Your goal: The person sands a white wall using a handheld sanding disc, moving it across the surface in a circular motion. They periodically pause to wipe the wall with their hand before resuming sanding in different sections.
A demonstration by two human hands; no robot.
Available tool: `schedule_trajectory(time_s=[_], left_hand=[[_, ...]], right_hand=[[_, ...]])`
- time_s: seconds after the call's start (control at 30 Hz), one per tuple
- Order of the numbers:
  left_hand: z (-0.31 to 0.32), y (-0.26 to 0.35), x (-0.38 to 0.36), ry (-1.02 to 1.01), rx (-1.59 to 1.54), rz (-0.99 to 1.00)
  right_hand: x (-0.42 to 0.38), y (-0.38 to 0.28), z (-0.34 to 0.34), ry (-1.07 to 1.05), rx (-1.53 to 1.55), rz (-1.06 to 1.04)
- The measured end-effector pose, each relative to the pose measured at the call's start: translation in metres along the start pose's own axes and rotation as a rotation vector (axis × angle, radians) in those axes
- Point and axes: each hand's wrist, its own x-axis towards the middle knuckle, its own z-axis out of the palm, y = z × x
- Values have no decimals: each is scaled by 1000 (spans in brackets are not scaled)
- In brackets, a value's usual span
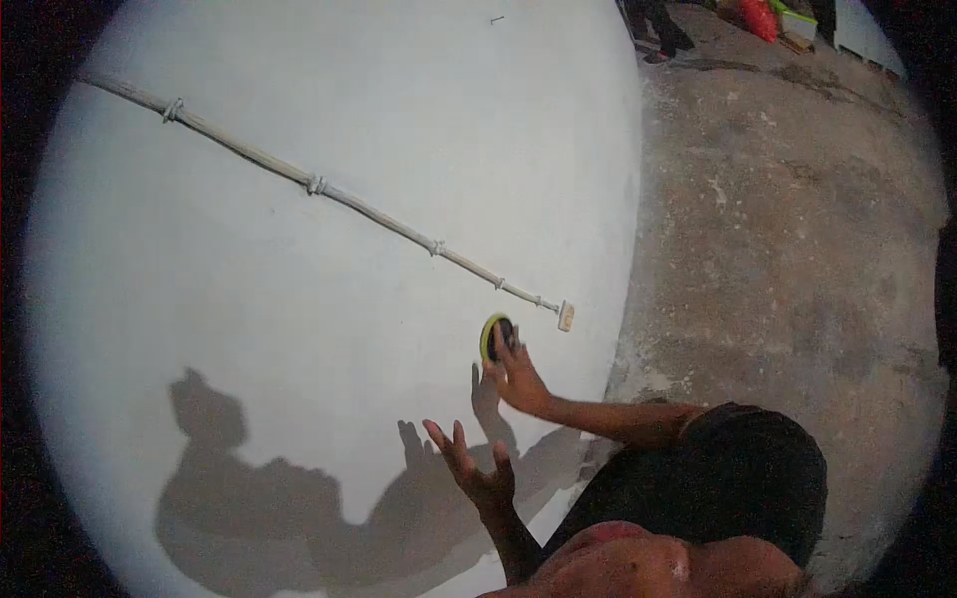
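Right hand [518,377] pressed around a round yellow-rimmed disc [494,337], fingers closed on its edge, held flat against the white wall [299,299] just below the end of a clipped cable run [319,187]. Left hand [469,463] spread open and empty, fingers splayed, close to the wall lower down. Wide bare plaster to the left, shadows of both arms across it. Wall's edge just right of the disc, rough concrete floor [788,249] beyond.
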Motion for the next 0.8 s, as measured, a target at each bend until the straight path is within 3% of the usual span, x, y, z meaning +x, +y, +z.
schedule_trajectory(time_s=[0.07,0.17,0.3,0.43,0.5,0.6,0.7,0.8], left_hand=[[-5,-2,-1,11,-13,2],[-13,-6,-6,33,-43,-8],[-11,-18,-9,39,-165,-29],[-24,-39,-24,31,-103,99],[-25,-44,-28,0,-154,128],[-28,-58,-38,-52,-173,133],[-37,-66,-49,-69,-195,152],[-53,-75,-56,-47,-265,182]], right_hand=[[23,2,-16,6,37,48],[20,3,-7,101,-25,-44],[-17,-11,12,-17,33,-65],[13,-2,3,73,16,14],[16,-11,4,29,216,136],[-22,-35,25,-42,107,16],[-10,0,44,57,55,-72],[34,-1,20,120,188,106]])
